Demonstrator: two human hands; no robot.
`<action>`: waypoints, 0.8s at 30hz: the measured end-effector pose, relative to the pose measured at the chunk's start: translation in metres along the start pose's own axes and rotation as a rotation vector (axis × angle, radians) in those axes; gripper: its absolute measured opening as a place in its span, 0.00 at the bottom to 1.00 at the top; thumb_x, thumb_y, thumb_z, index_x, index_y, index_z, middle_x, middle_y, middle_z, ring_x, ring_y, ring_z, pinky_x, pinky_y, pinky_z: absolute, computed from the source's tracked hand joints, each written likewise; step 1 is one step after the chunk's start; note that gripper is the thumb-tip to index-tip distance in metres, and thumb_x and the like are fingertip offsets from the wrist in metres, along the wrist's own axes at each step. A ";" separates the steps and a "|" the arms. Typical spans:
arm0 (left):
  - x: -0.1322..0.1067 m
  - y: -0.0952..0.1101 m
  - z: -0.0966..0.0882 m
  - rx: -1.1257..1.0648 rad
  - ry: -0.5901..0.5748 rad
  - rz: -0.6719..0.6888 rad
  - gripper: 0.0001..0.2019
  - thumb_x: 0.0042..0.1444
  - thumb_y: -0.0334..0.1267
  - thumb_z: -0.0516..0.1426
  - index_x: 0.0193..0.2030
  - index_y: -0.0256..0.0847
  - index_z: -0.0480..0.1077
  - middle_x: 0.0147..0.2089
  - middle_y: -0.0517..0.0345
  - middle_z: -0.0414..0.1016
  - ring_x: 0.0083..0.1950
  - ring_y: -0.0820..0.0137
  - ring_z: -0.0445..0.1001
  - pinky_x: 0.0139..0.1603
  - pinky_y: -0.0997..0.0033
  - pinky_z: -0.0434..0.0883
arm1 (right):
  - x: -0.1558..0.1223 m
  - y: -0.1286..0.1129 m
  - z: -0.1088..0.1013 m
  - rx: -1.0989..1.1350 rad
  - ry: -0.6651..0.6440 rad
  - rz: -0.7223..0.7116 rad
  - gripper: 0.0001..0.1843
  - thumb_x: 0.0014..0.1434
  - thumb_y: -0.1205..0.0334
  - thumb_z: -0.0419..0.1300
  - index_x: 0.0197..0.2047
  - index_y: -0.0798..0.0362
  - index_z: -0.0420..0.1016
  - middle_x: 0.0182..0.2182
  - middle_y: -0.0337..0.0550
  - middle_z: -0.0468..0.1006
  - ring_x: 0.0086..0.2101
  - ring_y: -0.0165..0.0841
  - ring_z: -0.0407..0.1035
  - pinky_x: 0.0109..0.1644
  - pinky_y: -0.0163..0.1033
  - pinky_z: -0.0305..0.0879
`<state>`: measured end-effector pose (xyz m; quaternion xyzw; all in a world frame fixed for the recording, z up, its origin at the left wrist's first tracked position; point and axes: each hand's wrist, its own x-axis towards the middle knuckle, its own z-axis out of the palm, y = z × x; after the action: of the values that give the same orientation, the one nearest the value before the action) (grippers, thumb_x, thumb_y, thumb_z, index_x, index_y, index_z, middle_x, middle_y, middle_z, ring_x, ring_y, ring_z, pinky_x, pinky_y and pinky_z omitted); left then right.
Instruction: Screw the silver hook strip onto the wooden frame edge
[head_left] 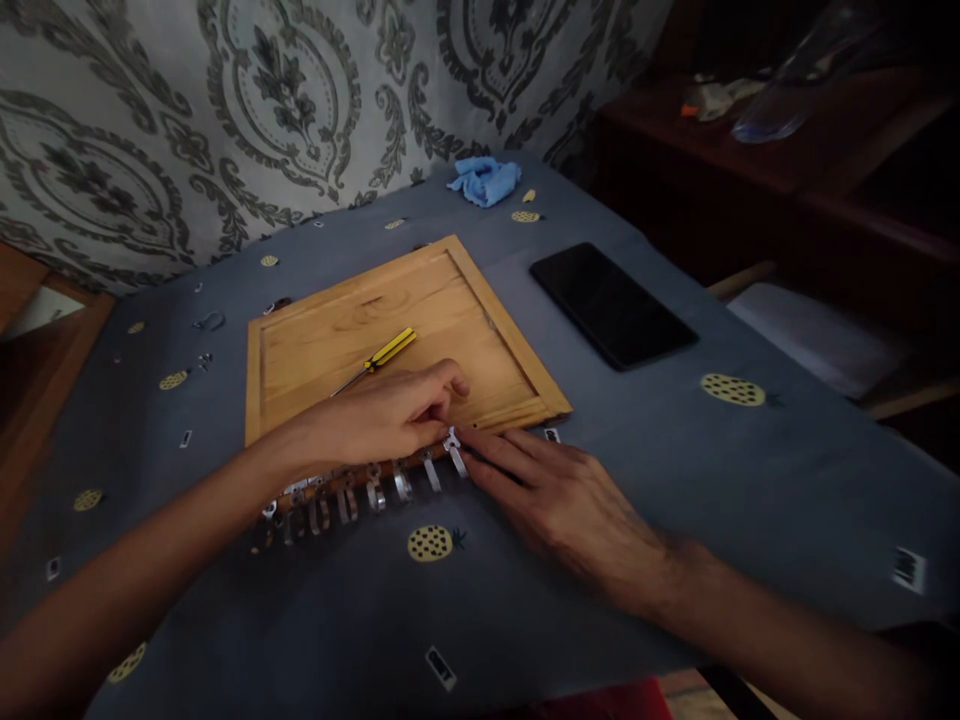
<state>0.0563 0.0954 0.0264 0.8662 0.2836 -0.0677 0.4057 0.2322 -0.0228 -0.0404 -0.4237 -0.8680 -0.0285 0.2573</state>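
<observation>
A framed wooden board (330, 350) lies on the table, with a row of small curved metal hooks (375, 490) along its near edge. My right hand (555, 490) has its fingertips on the rightmost metal hook (455, 455), holding it against that edge. Just above the same hook, my left hand (405, 410) is closed with thumb and fingers curled together; whatever is in the pinch is too small or hidden to make out. A screwdriver with a yellow and black handle (391, 347) rests on the board behind my left hand, its tip partly covered by the wrist.
To the right of the board lies a black phone or tablet (613, 305). A crumpled blue cloth (486, 182) sits at the back near the patterned wall. On the left are a loose hook (210, 320) and a few tiny metal pieces (205, 361). Dark furniture (780, 170) stands beyond the table's right edge.
</observation>
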 end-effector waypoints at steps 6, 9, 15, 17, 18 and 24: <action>0.002 0.007 -0.005 0.006 -0.068 -0.010 0.10 0.57 0.30 0.50 0.46 0.41 0.60 0.31 0.64 0.66 0.31 0.73 0.65 0.31 0.74 0.59 | -0.001 0.000 -0.001 -0.007 0.000 0.000 0.18 0.60 0.77 0.51 0.49 0.58 0.75 0.52 0.49 0.78 0.38 0.36 0.74 0.34 0.41 0.76; 0.004 0.007 -0.006 -0.025 -0.095 -0.019 0.10 0.57 0.30 0.50 0.46 0.40 0.60 0.31 0.65 0.65 0.31 0.74 0.64 0.31 0.74 0.59 | -0.001 0.000 -0.001 0.014 0.001 0.001 0.17 0.60 0.77 0.52 0.49 0.59 0.74 0.52 0.50 0.78 0.39 0.38 0.74 0.35 0.42 0.77; 0.007 0.003 -0.006 -0.089 -0.124 -0.059 0.13 0.56 0.30 0.51 0.49 0.39 0.59 0.31 0.64 0.67 0.31 0.73 0.65 0.31 0.73 0.59 | 0.000 -0.001 -0.001 0.024 0.018 -0.002 0.16 0.59 0.77 0.53 0.49 0.59 0.74 0.51 0.49 0.78 0.38 0.39 0.74 0.34 0.43 0.77; 0.007 0.004 -0.006 -0.084 -0.122 -0.055 0.12 0.56 0.30 0.51 0.48 0.39 0.59 0.31 0.63 0.67 0.32 0.73 0.66 0.31 0.73 0.59 | 0.000 -0.001 -0.001 0.018 0.011 0.000 0.16 0.59 0.76 0.54 0.49 0.59 0.75 0.51 0.48 0.78 0.39 0.39 0.74 0.34 0.43 0.77; 0.007 0.004 -0.006 -0.084 -0.117 -0.051 0.13 0.56 0.31 0.51 0.48 0.39 0.59 0.31 0.63 0.67 0.32 0.73 0.66 0.31 0.73 0.60 | 0.000 -0.001 -0.002 0.012 0.008 -0.001 0.16 0.59 0.76 0.54 0.48 0.59 0.75 0.51 0.49 0.78 0.39 0.38 0.74 0.34 0.42 0.77; 0.009 0.005 -0.007 -0.126 -0.127 -0.072 0.13 0.55 0.32 0.52 0.49 0.38 0.60 0.30 0.64 0.67 0.31 0.73 0.67 0.29 0.74 0.59 | 0.000 0.000 -0.002 -0.003 -0.002 -0.005 0.16 0.59 0.76 0.53 0.48 0.59 0.75 0.53 0.50 0.77 0.39 0.38 0.74 0.35 0.42 0.76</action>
<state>0.0653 0.1022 0.0317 0.8221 0.2920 -0.1189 0.4740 0.2330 -0.0234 -0.0385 -0.4219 -0.8693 -0.0298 0.2557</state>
